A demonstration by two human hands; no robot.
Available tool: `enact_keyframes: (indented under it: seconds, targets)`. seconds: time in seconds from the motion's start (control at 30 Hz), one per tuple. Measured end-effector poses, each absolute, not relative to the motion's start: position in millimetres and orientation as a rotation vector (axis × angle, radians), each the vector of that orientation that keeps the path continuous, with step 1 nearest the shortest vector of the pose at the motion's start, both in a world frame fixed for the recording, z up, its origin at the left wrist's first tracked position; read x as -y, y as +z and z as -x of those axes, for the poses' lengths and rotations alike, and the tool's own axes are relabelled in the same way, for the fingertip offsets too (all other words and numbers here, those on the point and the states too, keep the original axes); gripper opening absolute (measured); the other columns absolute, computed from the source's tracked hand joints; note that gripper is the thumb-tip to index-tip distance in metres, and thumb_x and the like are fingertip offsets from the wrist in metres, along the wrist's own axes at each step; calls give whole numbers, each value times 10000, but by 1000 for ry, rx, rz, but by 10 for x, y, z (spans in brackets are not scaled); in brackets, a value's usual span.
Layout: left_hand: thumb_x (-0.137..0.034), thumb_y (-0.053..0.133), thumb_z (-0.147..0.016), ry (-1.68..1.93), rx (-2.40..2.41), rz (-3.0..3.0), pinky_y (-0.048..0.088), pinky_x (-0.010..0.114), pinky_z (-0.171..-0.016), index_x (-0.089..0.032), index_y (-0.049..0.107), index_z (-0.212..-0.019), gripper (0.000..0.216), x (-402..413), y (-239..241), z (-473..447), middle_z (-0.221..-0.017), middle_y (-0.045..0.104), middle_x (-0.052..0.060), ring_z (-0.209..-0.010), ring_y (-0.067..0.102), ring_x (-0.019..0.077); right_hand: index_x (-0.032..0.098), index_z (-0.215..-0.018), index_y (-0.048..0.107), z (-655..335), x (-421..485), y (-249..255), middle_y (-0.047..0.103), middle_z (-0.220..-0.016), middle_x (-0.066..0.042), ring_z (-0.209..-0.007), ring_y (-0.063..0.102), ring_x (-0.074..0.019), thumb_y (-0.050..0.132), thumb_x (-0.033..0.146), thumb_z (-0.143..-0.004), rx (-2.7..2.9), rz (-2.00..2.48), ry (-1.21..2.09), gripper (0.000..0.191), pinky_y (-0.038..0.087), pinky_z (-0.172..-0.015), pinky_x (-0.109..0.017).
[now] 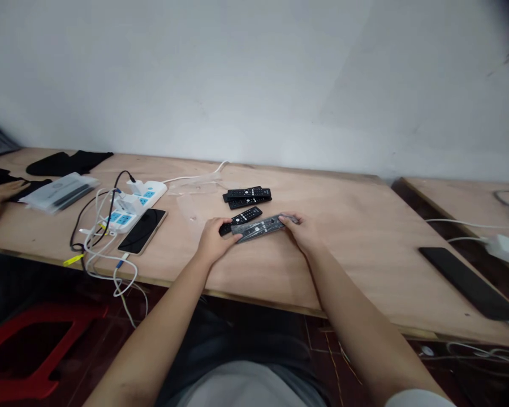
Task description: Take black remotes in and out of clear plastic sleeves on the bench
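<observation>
A remote control in a clear plastic bag [259, 227] lies across the wooden table [365, 249], held at both ends. My left hand [214, 237] grips its left end with fingers curled. My right hand [302, 229] pinches its right end. Just behind it lies a bare black remote [242, 218], and farther back a small stack of black remotes [246, 196]. Empty clear plastic bags [195, 192] lie left of the stack.
A white power strip [131, 206] with tangled cables and a dark phone [142, 230] sit at the left. A bagged packet [59, 192], black cloth [68, 162] and another person's hand [2, 192] are far left. A black slab [470, 282] lies right; a red stool [38, 345] stands below.
</observation>
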State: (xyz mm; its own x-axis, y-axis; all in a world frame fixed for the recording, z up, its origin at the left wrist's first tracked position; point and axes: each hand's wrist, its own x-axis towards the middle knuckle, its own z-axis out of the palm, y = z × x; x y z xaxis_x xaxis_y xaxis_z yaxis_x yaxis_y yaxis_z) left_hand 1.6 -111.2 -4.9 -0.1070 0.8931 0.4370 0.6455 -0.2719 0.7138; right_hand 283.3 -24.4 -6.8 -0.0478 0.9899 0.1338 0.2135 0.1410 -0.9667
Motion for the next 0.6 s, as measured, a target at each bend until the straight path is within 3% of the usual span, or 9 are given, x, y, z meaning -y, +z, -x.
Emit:
enact_keyframes:
  seconds: [0.1, 0.37, 0.6]
  targets:
    - [-358, 884, -714, 1283, -1696, -1947, 484, 440, -978, -234, 709, -1068, 414, 1118, -49, -22, -1088, 710, 81, -1086, 615, 290, 177, -1026, 759, -2821, 243, -84, 778, -972, -96, -848, 725, -232, 780, 577, -738, 1395, 1235, 1043, 493, 601, -832, -398]
    - [-425, 918, -655, 1244, -1748, -2024, 458, 461, -1061, -231, 735, -1074, 497, 1128, -54, -51, -1216, 667, 93, -1174, 589, 296, 184, -931, 793, -2842, 196, -112, 781, -932, -84, -862, 702, -234, 810, 525, -699, 1315, 1270, 866, 413, 560, -858, -391]
    - [-278, 771, -817, 1220, -1776, -2024, 459, 466, -1083, -238, 735, -1112, 300, 1114, -79, -37, -1248, 678, 88, -1198, 601, 284, 179, -913, 738, -3190, -150, -311, 735, -814, -69, -739, 666, -210, 700, 594, -738, 1292, 1381, 698, 453, 552, -736, -358]
